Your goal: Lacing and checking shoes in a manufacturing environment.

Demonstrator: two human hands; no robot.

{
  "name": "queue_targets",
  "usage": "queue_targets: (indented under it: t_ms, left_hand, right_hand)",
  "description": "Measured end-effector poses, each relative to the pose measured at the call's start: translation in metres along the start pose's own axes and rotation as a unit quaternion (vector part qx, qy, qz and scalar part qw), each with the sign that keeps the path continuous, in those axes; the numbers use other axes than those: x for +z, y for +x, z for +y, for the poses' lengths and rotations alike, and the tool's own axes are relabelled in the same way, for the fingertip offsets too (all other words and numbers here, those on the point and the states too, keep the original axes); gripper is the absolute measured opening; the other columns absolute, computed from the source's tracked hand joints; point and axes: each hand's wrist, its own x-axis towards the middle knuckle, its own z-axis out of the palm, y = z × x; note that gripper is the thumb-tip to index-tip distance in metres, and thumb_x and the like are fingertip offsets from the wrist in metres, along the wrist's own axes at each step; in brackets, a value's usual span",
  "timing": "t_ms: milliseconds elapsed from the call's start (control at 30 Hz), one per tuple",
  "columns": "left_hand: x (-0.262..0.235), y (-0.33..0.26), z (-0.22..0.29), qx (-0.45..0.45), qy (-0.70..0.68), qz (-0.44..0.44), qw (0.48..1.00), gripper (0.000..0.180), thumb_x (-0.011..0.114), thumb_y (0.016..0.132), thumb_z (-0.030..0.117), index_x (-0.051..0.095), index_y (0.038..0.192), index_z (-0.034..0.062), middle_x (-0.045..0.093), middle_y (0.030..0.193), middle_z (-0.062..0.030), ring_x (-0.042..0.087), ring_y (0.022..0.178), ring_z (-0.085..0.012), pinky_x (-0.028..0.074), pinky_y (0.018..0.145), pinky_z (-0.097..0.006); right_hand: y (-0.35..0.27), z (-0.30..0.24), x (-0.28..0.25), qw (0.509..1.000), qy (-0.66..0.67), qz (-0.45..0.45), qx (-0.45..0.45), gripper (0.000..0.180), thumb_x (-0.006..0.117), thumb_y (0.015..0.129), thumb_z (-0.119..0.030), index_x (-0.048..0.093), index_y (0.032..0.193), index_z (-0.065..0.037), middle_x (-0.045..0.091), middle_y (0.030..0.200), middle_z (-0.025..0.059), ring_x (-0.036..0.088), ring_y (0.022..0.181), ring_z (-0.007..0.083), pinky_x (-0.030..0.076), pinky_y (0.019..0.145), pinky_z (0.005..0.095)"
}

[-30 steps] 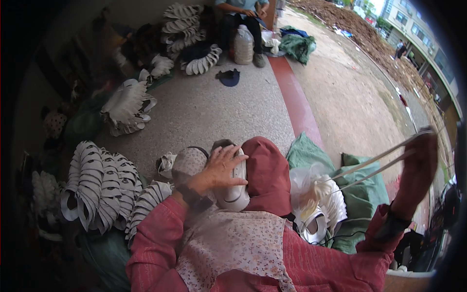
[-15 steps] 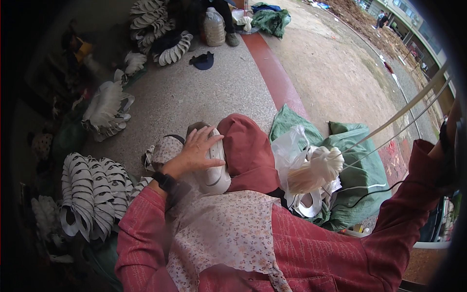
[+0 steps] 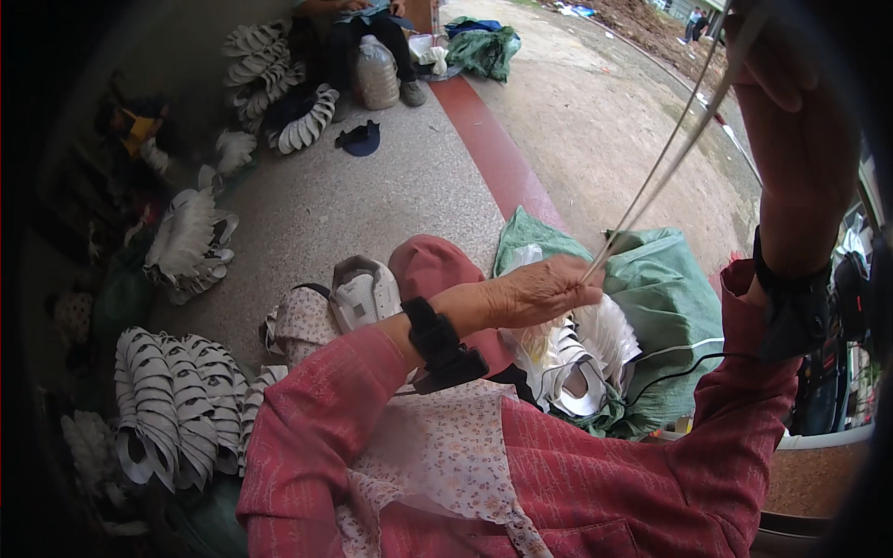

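My left hand (image 3: pixel 549 290) reaches across my lap, its fingers closed around pale cord (image 3: pixel 642 200) that runs up taut to the right. High at the right rim, my right hand (image 3: pixel 777 65) is raised and blurred, with the other end of the cord between its fingers. A white and grey shoe (image 3: pixel 367 293) rests on my lap, partly behind my left forearm. Below my left hand lies a bundle of whitish strands (image 3: pixel 609 335), next to white shoe uppers (image 3: pixel 579 383) and clear plastic on a green sack (image 3: pixel 665 288).
Stacked white shoe uppers (image 3: pixel 177 400) stand at my left, with more piles (image 3: pixel 191 242) beyond. A dark blue cap-like piece (image 3: pixel 360 139) lies on the speckled floor (image 3: pixel 372 205). Farther off, a seated person (image 3: pixel 349 37) has a clear sack (image 3: pixel 377 74) by their legs.
My left hand has left the shoe and moved right to grip the cord. My right hand has risen, pulling the cord steeper. The view has shifted slightly.
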Motion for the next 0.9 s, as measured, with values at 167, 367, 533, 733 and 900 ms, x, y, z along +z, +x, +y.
queue_targets:
  t_ms: [167, 367, 533, 733, 900]
  left_hand:
    - [-0.003, -0.014, -0.002, -0.253, -0.151, -0.109, 0.949, 0.055, 0.035, 0.105, 0.046, 0.069, 0.092, 0.0042, 0.067, 0.076, -0.0067, 0.063, 0.077, -0.0215, 0.048, 0.081, -0.034]
    - [-0.006, -0.024, -0.002, -0.243, -0.157, -0.121, 0.949, 0.046, 0.035, 0.107, 0.032, 0.064, 0.104, -0.0036, 0.069, 0.091, -0.0086, 0.063, 0.088, -0.0156, 0.047, 0.089, -0.031]
    - [0.002, -0.025, -0.009, -0.178, -0.089, -0.049, 0.979, 0.029, 0.044, 0.102, 0.019, 0.066, 0.099, 0.001, 0.068, 0.094, -0.012, 0.065, 0.086, -0.0272, 0.05, 0.084, -0.033]
    - [-0.098, -0.054, 0.002, -0.344, -0.108, 0.088, 0.929, 0.028, 0.05, 0.1, 0.021, 0.064, 0.109, -0.0012, 0.054, 0.072, 0.0012, 0.048, 0.06, -0.0103, 0.041, 0.056, -0.025]
    - [-0.25, -0.062, 0.044, -0.305, -0.117, 0.419, 0.847, 0.045, 0.037, 0.108, 0.034, 0.058, 0.124, -0.002, 0.028, 0.06, 0.0089, 0.021, 0.046, -0.0003, 0.018, 0.038, -0.019]
  right_hand:
    - [-0.078, 0.078, -0.033, 0.984, -0.127, -0.036, 0.119, 0.037, 0.05, 0.098, -0.025, 0.053, 0.125, -0.001, 0.06, 0.111, 0.0073, 0.056, 0.087, 0.013, 0.048, 0.075, 0.0289]
    - [-0.291, 0.181, 0.034, 0.835, -0.105, -0.311, 0.442, 0.094, 0.084, 0.068, -0.015, 0.036, 0.149, -0.012, 0.051, 0.141, 0.0114, 0.045, 0.133, 0.0255, 0.036, 0.11, 0.0349]
    - [-0.361, 0.215, 0.074, 0.919, -0.12, -0.085, 0.365, 0.072, 0.08, 0.071, -0.033, 0.053, 0.132, -0.005, 0.063, 0.123, 0.0142, 0.061, 0.113, 0.0243, 0.044, 0.099, 0.0357]
    - [-0.409, 0.233, 0.049, 0.848, 0.022, 0.035, 0.529, 0.055, 0.068, 0.076, -0.021, 0.057, 0.126, -0.002, 0.065, 0.115, 0.0069, 0.061, 0.103, 0.0166, 0.047, 0.093, 0.0296]
    - [-0.487, 0.253, 0.024, 0.731, 0.06, 0.046, 0.679, 0.056, 0.062, 0.082, -0.028, 0.053, 0.133, -0.006, 0.06, 0.12, 0.0031, 0.057, 0.102, 0.013, 0.045, 0.089, 0.0272]
